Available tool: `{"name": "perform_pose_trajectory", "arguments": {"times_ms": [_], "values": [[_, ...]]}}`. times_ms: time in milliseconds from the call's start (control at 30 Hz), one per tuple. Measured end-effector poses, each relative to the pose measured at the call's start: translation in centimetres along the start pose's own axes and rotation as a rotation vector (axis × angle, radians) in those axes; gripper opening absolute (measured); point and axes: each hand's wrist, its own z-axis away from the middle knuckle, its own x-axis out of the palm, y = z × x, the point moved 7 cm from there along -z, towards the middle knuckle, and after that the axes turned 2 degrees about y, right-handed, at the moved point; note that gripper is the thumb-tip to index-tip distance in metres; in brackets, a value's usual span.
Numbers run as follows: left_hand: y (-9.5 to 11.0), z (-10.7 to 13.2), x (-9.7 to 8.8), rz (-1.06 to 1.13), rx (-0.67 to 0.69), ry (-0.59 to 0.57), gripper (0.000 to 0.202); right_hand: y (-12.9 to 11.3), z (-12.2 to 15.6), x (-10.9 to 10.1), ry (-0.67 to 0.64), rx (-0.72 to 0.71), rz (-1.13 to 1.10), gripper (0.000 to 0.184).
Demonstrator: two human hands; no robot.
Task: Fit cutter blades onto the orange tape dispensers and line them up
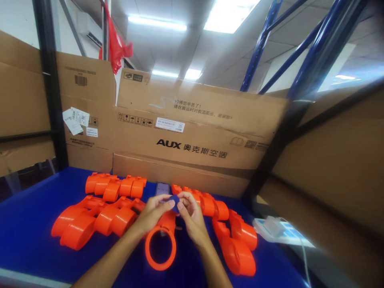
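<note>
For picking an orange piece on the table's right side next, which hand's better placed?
Right, I'd say. The right hand is nearer the orange pieces there; the left hand would likely cross it. Both pinch the small blue piece, so the left would hold it alone.

Bare forearms (115,254) slanting inward, left hand (156,212) and right hand (193,218) close together, thumbs (181,206) facing, fingers (162,197) curled
</note>
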Motion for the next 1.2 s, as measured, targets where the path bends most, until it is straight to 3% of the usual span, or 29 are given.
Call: {"name": "perform_pose_trajectory", "arguments": {"times_ms": [133,200,300,400,633,767,900,1067,1200], "values": [[0.0,0.2,-0.6,0.123,-0.046,0.100,0.047,0.0,-0.4,-1.6,0.059,-0.037,0.114,0.043],[-0.2,0.2,-1.4,0.203,-0.061,0.169,0.046,-0.3,-0.4,-2.3,0.059,-0.041,0.220,0.034],[-0.7,0.0,-2.3,0.325,-0.120,0.181,0.048,-0.9,0.2,-2.2,-0.104,-0.038,0.409,0.027],[-1.2,-0.1,-2.7,0.419,-0.203,0.155,0.057,-1.4,1.1,-1.6,-0.248,-0.070,0.505,0.036],[-0.4,0.1,-3.1,0.419,-0.098,0.248,0.050,-0.7,2.0,-0.4,-0.293,-0.149,0.624,0.028],[-0.1,0.2,-3.0,0.436,-0.058,0.261,0.051,-0.7,1.5,-0.6,-0.255,-0.155,0.614,0.021],[-0.1,0.2,-2.9,0.455,-0.013,0.234,0.056,-1.1,0.5,-1.8,-0.166,-0.090,0.512,0.026],[-0.4,0.3,-2.6,0.449,-0.005,0.179,0.062,-0.9,-0.3,-4.0,0.094,-0.016,0.240,0.035],[-0.1,0.7,-1.3,0.434,0.053,0.155,0.049,-0.9,-0.2,-4.9,0.290,-0.052,0.184,0.040]]}}
